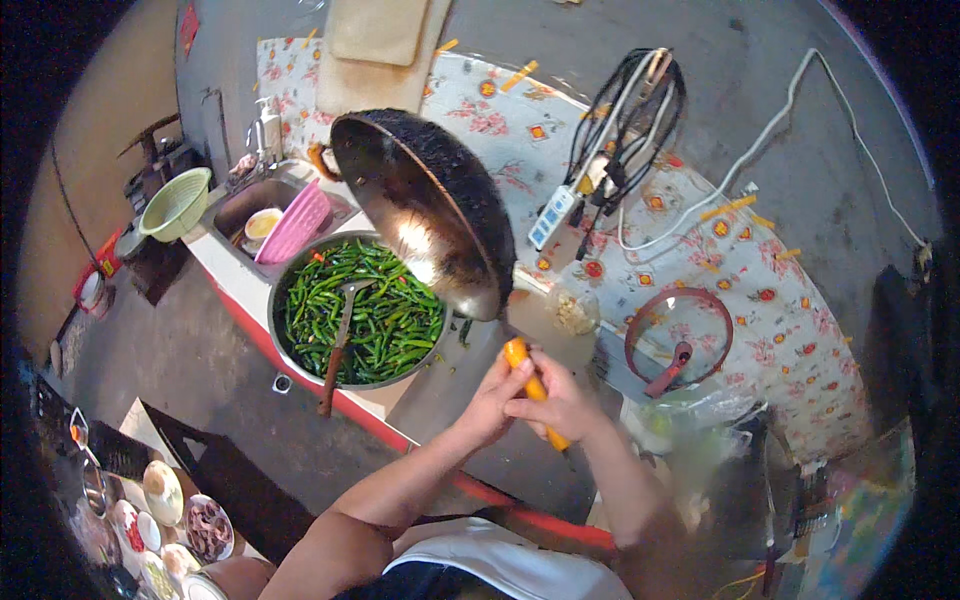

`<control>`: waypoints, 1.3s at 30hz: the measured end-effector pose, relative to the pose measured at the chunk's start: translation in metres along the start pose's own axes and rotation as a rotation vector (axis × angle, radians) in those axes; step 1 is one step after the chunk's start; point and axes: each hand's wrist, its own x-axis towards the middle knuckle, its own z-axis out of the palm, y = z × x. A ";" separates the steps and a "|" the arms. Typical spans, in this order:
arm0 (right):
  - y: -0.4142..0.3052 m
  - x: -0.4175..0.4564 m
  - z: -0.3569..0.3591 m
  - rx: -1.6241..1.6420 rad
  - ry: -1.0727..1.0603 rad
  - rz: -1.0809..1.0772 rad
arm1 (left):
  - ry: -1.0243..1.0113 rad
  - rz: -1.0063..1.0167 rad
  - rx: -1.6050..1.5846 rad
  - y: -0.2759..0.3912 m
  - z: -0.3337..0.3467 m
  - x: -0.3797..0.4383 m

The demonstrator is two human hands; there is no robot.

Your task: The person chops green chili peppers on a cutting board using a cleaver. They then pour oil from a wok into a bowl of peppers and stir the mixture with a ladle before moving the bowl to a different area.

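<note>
My left hand [487, 397] and my right hand [559, 397] are together over the counter, both gripping a yellow-orange cylindrical handle [534, 386]. A dark wok [442, 217] stands tilted on its side just beyond them; its rim meets the near end of that handle, though the joint is hard to make out. The wok's other, small handle [324, 161] points to the upper left. Left of my hands a large round metal pot [279, 341] is full of green chili peppers [375, 315]. A metal spatula with a wooden handle [337, 352] lies across the peppers and the pot's rim.
A pink basket [296, 225] leans in the sink [232, 202], near a green basket [176, 204]. Behind the wok are a power strip [553, 217] with coiled cables and a bag of garlic [576, 311]. A glass lid [679, 337] lies at the right; filled bowls [210, 529] stand lower left.
</note>
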 end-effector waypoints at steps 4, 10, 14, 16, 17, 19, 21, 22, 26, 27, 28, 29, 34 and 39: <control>0.007 -0.016 -0.007 0.239 -0.047 0.081 | 0.145 -0.063 0.109 -0.009 0.010 -0.002; 0.020 -0.037 -0.004 0.760 -0.154 0.069 | 0.162 -0.218 0.224 -0.019 0.001 -0.023; 0.046 -0.086 -0.012 1.105 -0.235 -0.005 | -0.026 -0.213 0.466 -0.030 0.049 -0.044; 0.062 -0.115 -0.017 1.261 -0.248 -0.048 | -0.170 -0.256 0.526 -0.044 0.066 -0.048; 0.071 -0.133 -0.013 1.368 -0.234 -0.114 | -0.257 -0.280 0.520 -0.054 0.078 -0.049; 0.066 -0.165 -0.015 1.459 -0.153 -0.223 | -0.442 -0.287 0.558 -0.069 0.090 -0.047; 0.040 -0.203 -0.016 1.420 0.002 -0.279 | -0.644 -0.251 0.616 -0.085 0.098 -0.041; 0.039 -0.221 -0.017 1.434 0.076 -0.284 | -0.782 -0.251 0.619 -0.090 0.112 -0.035; 0.040 -0.305 -0.030 1.352 0.320 -0.483 | -1.140 -0.422 0.483 -0.133 0.171 -0.009; 0.044 -0.334 -0.036 1.362 0.350 -0.550 | -1.173 -0.442 0.423 -0.148 0.187 -0.008; 0.045 -0.357 -0.044 1.380 0.352 -0.625 | -1.190 -0.458 0.389 -0.163 0.199 -0.008; 0.035 -0.384 -0.055 1.419 0.450 -0.680 | -1.203 -0.473 0.355 -0.177 0.209 -0.010; 0.022 -0.531 -0.143 1.149 0.665 -0.904 | -0.908 -0.457 0.658 -0.245 0.224 -0.010; 0.056 -0.693 -0.248 1.031 0.951 -0.850 | -0.506 -0.394 0.672 -0.318 0.258 -0.004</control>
